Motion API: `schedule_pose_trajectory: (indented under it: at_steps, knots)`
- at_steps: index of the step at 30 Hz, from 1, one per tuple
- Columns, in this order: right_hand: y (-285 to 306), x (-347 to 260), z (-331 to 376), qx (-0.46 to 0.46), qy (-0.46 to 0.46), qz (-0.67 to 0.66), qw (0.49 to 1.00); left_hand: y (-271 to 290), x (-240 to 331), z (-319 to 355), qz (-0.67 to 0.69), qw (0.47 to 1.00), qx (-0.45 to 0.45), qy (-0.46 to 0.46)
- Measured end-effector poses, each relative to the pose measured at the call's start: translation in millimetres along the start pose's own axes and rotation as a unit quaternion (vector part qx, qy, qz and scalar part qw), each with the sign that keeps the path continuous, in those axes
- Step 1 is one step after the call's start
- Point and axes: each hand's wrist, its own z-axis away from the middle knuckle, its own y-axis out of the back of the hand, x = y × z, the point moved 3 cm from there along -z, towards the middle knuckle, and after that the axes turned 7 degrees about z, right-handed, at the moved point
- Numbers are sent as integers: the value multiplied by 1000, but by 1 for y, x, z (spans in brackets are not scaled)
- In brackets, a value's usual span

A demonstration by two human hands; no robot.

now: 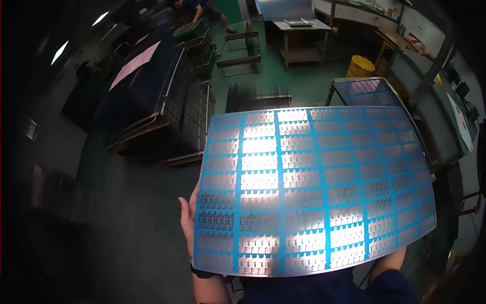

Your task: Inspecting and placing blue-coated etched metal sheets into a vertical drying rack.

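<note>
A large circuit board panel [311, 202], blue with rows of shiny copper patterns, fills the space in front of me and tilts toward me. My left hand [189, 218] grips its left edge, thumb out at the side and the other fingers hidden behind the sheet. My right forearm [391, 261] passes behind the lower right part of the panel, which hides my right hand and its fingers. Bright reflections lie across the copper.
To the left stands a dark rack [190, 116] beside a large box-like unit with a pink sheet [134, 65] on top. Ahead are a black bristle-like rack [255, 96], a wooden table [302, 26] and a yellow bin [361, 66]. Another panel [367, 91] lies beyond mine. A person [195, 9] bends at the back.
</note>
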Motion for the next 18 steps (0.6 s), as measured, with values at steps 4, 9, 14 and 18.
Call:
schedule_pose_trajectory:
  at_steps: [4, 9, 14, 18]
  knots:
    - [5, 14, 10, 59, -5, 22, 998, 5, -15, -2, -144, 987, -50, 49]
    - [10, 23, 24, 131, 0, 55, 990, 8, -28, -11, -115, 990, -63, 44]
    - [12, 14, 32, 205, 21, 98, 974, 5, -26, -17, -137, 987, -86, 2]
    - [-15, 20, 34, -93, -33, -94, 991, 3, -28, -15, -119, 990, -74, -14]
